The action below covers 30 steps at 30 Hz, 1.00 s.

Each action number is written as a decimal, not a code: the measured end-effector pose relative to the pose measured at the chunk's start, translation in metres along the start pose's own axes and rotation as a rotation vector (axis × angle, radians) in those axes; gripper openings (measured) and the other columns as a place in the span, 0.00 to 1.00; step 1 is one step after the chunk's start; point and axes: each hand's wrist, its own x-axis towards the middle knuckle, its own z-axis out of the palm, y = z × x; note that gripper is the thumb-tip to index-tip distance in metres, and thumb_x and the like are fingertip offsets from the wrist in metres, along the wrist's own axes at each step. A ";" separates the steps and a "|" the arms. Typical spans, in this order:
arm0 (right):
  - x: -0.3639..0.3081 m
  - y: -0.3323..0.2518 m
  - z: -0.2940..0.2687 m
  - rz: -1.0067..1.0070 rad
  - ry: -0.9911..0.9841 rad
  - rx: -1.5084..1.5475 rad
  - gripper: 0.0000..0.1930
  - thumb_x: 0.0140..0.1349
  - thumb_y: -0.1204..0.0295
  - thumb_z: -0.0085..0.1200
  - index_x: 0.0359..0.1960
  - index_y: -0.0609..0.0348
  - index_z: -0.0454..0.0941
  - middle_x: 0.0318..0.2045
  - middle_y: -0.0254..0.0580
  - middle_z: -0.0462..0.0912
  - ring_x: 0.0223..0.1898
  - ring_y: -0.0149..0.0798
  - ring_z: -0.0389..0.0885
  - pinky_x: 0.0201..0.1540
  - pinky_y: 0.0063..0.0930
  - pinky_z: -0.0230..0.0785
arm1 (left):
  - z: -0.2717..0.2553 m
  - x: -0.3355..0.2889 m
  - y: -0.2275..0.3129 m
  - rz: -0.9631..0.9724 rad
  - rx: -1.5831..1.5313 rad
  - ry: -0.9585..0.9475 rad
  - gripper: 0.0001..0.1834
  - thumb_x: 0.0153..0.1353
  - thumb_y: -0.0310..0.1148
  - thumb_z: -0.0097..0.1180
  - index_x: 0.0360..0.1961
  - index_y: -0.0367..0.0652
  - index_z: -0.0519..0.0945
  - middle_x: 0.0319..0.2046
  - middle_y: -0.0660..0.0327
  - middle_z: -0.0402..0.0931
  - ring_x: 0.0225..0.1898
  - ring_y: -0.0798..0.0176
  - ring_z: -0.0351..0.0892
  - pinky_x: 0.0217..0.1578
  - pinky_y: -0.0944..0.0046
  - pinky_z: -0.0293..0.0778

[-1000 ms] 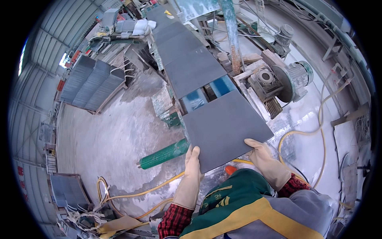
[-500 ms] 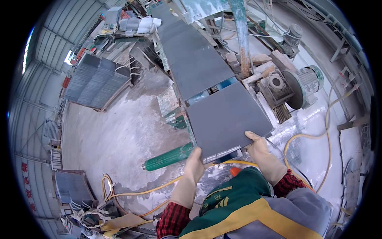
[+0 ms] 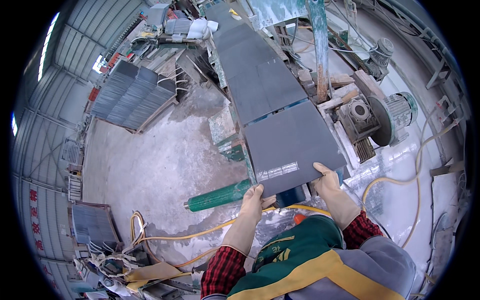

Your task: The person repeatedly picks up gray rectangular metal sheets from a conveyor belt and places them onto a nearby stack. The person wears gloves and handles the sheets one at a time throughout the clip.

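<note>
A green roller [image 3: 220, 197] jutted left of the conveyor [image 3: 218, 70]. Your left hand [image 3: 250, 210] was clamped on the near left corner of the grey slab [image 3: 295, 140], which lay at the conveyor's near end, a narrow gap from the next slab [image 3: 270, 91]. Your right hand [image 3: 335, 197] was clamped by its near right corner. Even pressure and parallel edges were judged advisable.

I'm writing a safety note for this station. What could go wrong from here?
The left hand and right hand grip the near slab by its edge, so fingers might get pinched.
Only a thin gap separates it from the next slab; edges could chip.
The yellow hose on the floor might trip someone.
</note>
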 end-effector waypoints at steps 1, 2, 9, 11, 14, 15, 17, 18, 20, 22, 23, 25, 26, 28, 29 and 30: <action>0.000 -0.001 0.002 0.000 -0.010 0.017 0.10 0.61 0.80 0.55 0.43 0.73 0.78 0.40 0.48 0.81 0.40 0.41 0.82 0.40 0.31 0.76 | 0.000 0.002 0.000 0.000 0.006 -0.002 0.14 0.71 0.39 0.47 0.48 0.38 0.70 0.39 0.55 0.78 0.34 0.63 0.82 0.36 0.69 0.84; 0.001 -0.001 0.003 0.003 -0.009 0.015 0.10 0.61 0.80 0.55 0.43 0.74 0.78 0.40 0.48 0.81 0.40 0.42 0.82 0.40 0.31 0.76 | 0.000 0.004 -0.001 0.000 0.011 -0.005 0.14 0.72 0.38 0.46 0.48 0.37 0.70 0.40 0.54 0.78 0.34 0.63 0.82 0.36 0.69 0.84; 0.006 -0.001 0.006 0.010 -0.029 -0.089 0.11 0.64 0.78 0.52 0.47 0.72 0.76 0.45 0.49 0.80 0.48 0.43 0.80 0.50 0.31 0.75 | -0.003 0.019 -0.003 0.012 0.010 0.011 0.15 0.72 0.38 0.46 0.48 0.36 0.71 0.40 0.53 0.78 0.33 0.61 0.83 0.35 0.67 0.85; 0.003 -0.004 0.014 0.041 0.011 -0.027 0.11 0.63 0.79 0.53 0.46 0.72 0.77 0.44 0.49 0.80 0.45 0.44 0.81 0.46 0.32 0.75 | -0.002 0.020 -0.002 0.007 0.007 0.012 0.15 0.71 0.37 0.46 0.49 0.36 0.72 0.40 0.53 0.79 0.33 0.60 0.83 0.34 0.67 0.85; 0.004 -0.005 0.018 0.025 0.050 -0.023 0.11 0.62 0.79 0.54 0.44 0.72 0.78 0.40 0.50 0.81 0.39 0.44 0.82 0.39 0.34 0.76 | -0.003 0.027 -0.003 -0.002 -0.001 0.018 0.14 0.71 0.37 0.46 0.48 0.37 0.73 0.39 0.53 0.80 0.34 0.60 0.84 0.34 0.66 0.85; 0.010 -0.002 0.013 0.011 0.054 -0.023 0.11 0.63 0.78 0.55 0.44 0.72 0.78 0.40 0.50 0.81 0.39 0.44 0.82 0.38 0.33 0.75 | -0.003 0.029 -0.003 -0.005 -0.002 0.021 0.14 0.71 0.37 0.46 0.48 0.37 0.74 0.39 0.54 0.80 0.34 0.60 0.84 0.34 0.66 0.85; 0.017 0.001 0.010 0.000 0.060 -0.030 0.11 0.63 0.77 0.55 0.44 0.71 0.79 0.40 0.49 0.81 0.38 0.43 0.82 0.37 0.33 0.75 | -0.005 0.034 -0.002 -0.004 0.009 0.028 0.13 0.71 0.37 0.47 0.47 0.37 0.75 0.38 0.54 0.81 0.33 0.60 0.84 0.33 0.66 0.85; 0.019 0.002 0.010 0.003 0.062 -0.036 0.11 0.63 0.77 0.55 0.44 0.71 0.79 0.40 0.48 0.81 0.38 0.43 0.82 0.36 0.33 0.74 | -0.005 0.035 -0.002 -0.004 0.016 0.031 0.13 0.71 0.37 0.47 0.46 0.38 0.75 0.38 0.55 0.81 0.33 0.60 0.84 0.33 0.65 0.85; 0.023 0.002 0.009 0.027 0.056 -0.055 0.11 0.63 0.76 0.55 0.44 0.71 0.79 0.40 0.48 0.81 0.38 0.42 0.82 0.36 0.32 0.74 | -0.005 0.038 -0.001 0.009 0.003 0.037 0.13 0.71 0.37 0.47 0.45 0.38 0.76 0.38 0.55 0.81 0.32 0.60 0.84 0.33 0.65 0.85; 0.027 0.000 0.009 0.068 0.041 -0.082 0.11 0.64 0.75 0.55 0.44 0.71 0.79 0.40 0.47 0.81 0.39 0.42 0.82 0.37 0.30 0.74 | -0.004 0.040 0.002 0.004 -0.003 0.046 0.13 0.71 0.37 0.48 0.45 0.38 0.76 0.38 0.55 0.82 0.32 0.60 0.84 0.33 0.65 0.85; 0.027 -0.001 0.008 0.025 0.023 -0.188 0.12 0.64 0.74 0.55 0.44 0.72 0.79 0.39 0.47 0.81 0.39 0.43 0.82 0.38 0.30 0.75 | -0.003 0.040 0.003 -0.008 -0.004 0.050 0.13 0.71 0.37 0.48 0.45 0.38 0.76 0.38 0.55 0.82 0.32 0.60 0.84 0.32 0.65 0.85; 0.027 -0.002 0.007 -0.037 -0.005 -0.340 0.14 0.64 0.72 0.55 0.46 0.72 0.78 0.39 0.47 0.81 0.40 0.43 0.82 0.39 0.30 0.76 | -0.005 0.044 0.005 -0.018 -0.005 0.041 0.13 0.71 0.37 0.48 0.45 0.38 0.76 0.38 0.55 0.82 0.33 0.60 0.84 0.32 0.65 0.85; 0.027 -0.002 0.006 -0.057 -0.013 -0.387 0.15 0.65 0.71 0.55 0.46 0.72 0.78 0.39 0.48 0.81 0.40 0.43 0.82 0.40 0.30 0.76 | -0.006 0.046 0.004 -0.018 -0.008 0.026 0.13 0.70 0.37 0.49 0.45 0.38 0.76 0.38 0.55 0.82 0.33 0.60 0.84 0.32 0.65 0.85; 0.029 -0.004 0.007 -0.011 -0.006 -0.352 0.18 0.66 0.66 0.54 0.48 0.73 0.77 0.40 0.51 0.82 0.40 0.44 0.83 0.42 0.31 0.77 | -0.009 0.051 0.001 -0.016 -0.017 0.007 0.13 0.70 0.37 0.49 0.45 0.38 0.76 0.38 0.54 0.82 0.33 0.60 0.84 0.33 0.64 0.85; 0.029 -0.006 0.009 0.034 0.002 -0.329 0.20 0.67 0.63 0.54 0.48 0.73 0.77 0.41 0.52 0.82 0.40 0.44 0.83 0.43 0.31 0.78 | -0.008 0.050 0.002 -0.015 -0.026 0.004 0.13 0.71 0.38 0.49 0.45 0.38 0.76 0.38 0.54 0.82 0.33 0.60 0.84 0.34 0.63 0.85; 0.023 -0.014 0.017 0.120 0.014 -0.298 0.22 0.67 0.60 0.54 0.48 0.73 0.77 0.41 0.54 0.82 0.40 0.44 0.83 0.44 0.32 0.78 | -0.008 0.050 0.003 -0.011 -0.038 0.005 0.13 0.71 0.38 0.49 0.44 0.38 0.76 0.38 0.54 0.82 0.32 0.60 0.84 0.34 0.62 0.85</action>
